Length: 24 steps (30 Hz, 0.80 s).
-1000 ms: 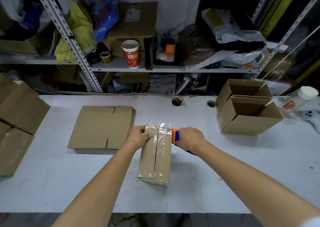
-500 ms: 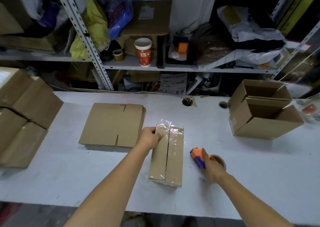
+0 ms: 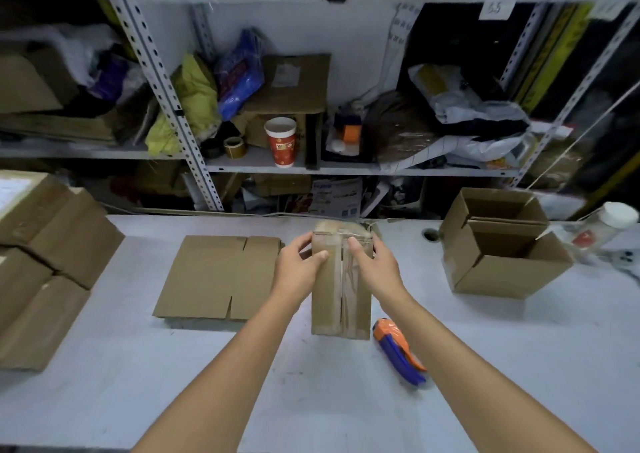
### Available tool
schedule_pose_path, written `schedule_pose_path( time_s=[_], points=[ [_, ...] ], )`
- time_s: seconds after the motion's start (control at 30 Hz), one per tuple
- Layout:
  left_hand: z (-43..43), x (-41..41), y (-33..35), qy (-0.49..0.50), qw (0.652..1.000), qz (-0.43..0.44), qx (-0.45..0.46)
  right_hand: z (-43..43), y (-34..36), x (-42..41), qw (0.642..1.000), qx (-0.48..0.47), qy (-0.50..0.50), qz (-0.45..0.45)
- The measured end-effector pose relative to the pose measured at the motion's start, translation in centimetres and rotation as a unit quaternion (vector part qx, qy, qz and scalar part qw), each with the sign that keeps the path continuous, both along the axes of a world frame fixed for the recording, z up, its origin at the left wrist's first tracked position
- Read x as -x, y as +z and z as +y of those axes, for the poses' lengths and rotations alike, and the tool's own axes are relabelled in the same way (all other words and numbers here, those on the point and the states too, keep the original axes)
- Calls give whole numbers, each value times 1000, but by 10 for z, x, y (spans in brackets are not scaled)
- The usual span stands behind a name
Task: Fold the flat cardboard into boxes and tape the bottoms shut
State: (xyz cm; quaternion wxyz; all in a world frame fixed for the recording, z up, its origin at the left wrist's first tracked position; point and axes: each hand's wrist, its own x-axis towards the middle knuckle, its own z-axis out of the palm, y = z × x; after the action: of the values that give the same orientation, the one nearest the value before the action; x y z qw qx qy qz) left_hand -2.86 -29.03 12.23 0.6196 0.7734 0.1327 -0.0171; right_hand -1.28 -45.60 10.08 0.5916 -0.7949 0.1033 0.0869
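A small cardboard box (image 3: 341, 296) stands bottom-up in the middle of the white table (image 3: 104, 400), clear tape along its centre seam. My left hand (image 3: 300, 266) grips its far left edge, thumb on the taped face. My right hand (image 3: 372, 265) grips the far right edge the same way. The orange and blue tape dispenser (image 3: 398, 352) lies on the table just right of the box, with no hand on it. A stack of flat cardboard (image 3: 218, 277) lies to the left of the box.
Two folded open boxes (image 3: 498, 244) stand at the right. Brown cartons (image 3: 45, 244) crowd the left edge. A white-capped bottle (image 3: 606, 224) lies at the far right. Cluttered metal shelves with a red paper cup (image 3: 281, 142) rise behind the table.
My right hand has set the tape dispenser down on the table and moved onto the box's far right edge. The left hand has stayed on the box. The camera has tilted up.
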Motion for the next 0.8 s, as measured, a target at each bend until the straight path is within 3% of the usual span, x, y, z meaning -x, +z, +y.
schedule_pose_path(
  time_s=[0.13,0.27,0.5,0.8],
  points=[
    [4,-3,5,8,999,23,22,12,15,8,999,-7,-11,-39],
    [8,-1,3,29,996,72,40,11,18,16,997,8,42,-69],
    [-3,10,3,4,999,44,28,5,7,14,997,-66,41,-5],
    [4,2,4,76,996,40,21,-2,19,15,995,-34,98,4]
  ],
)
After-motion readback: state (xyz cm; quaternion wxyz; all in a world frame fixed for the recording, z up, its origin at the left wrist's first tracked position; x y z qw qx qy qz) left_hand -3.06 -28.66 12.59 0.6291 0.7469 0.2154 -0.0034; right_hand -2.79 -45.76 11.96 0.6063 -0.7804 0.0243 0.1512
